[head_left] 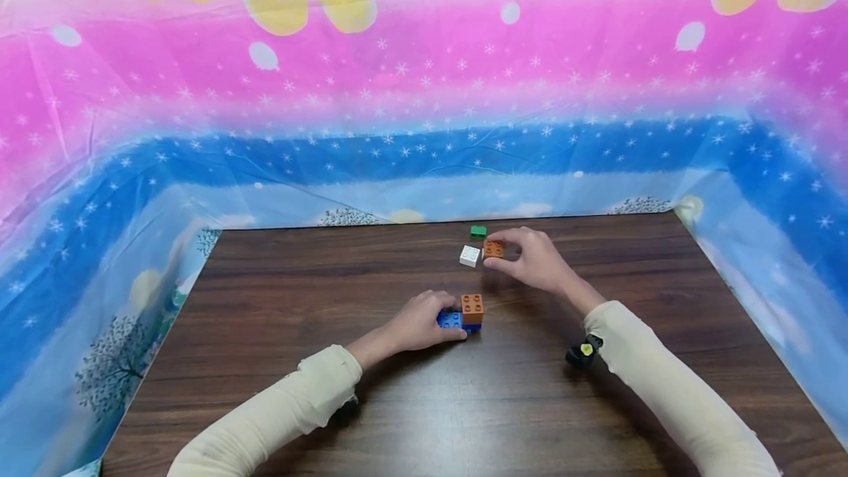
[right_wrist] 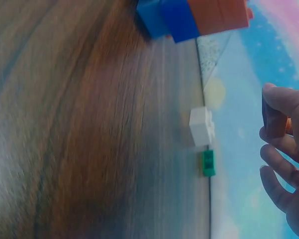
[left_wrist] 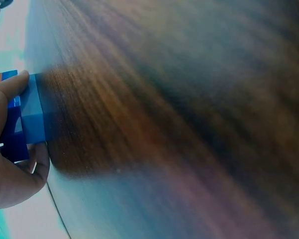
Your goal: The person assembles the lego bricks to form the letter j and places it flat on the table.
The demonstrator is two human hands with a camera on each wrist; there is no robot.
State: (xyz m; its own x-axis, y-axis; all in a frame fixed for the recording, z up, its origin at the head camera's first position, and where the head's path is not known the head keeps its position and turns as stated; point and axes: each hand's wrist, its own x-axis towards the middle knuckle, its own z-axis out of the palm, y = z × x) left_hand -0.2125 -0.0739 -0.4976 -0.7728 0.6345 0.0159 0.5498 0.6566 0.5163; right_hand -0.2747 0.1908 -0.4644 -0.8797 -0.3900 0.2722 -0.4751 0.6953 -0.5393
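My left hand (head_left: 416, 322) grips a stack of toy building bricks on the wooden table, thumb on the near side and fingers on the far side. Blue bricks (head_left: 450, 319) form its lower part, and an orange brick (head_left: 472, 308) sits on the right end. The left wrist view shows a lighter blue brick (left_wrist: 34, 117) at the bottom under a dark blue one (left_wrist: 12, 132). Farther back, my right hand (head_left: 538, 262) pinches a second orange brick (head_left: 493, 249) between thumb and fingers. In the right wrist view this brick (right_wrist: 275, 119) appears raised off the table.
A white brick (head_left: 470, 255) lies just left of the right hand's brick. Behind it is a small green brick (head_left: 478, 232) near the table's (head_left: 318, 271) back edge. A patterned cloth (head_left: 424, 94) hangs around the back and sides.
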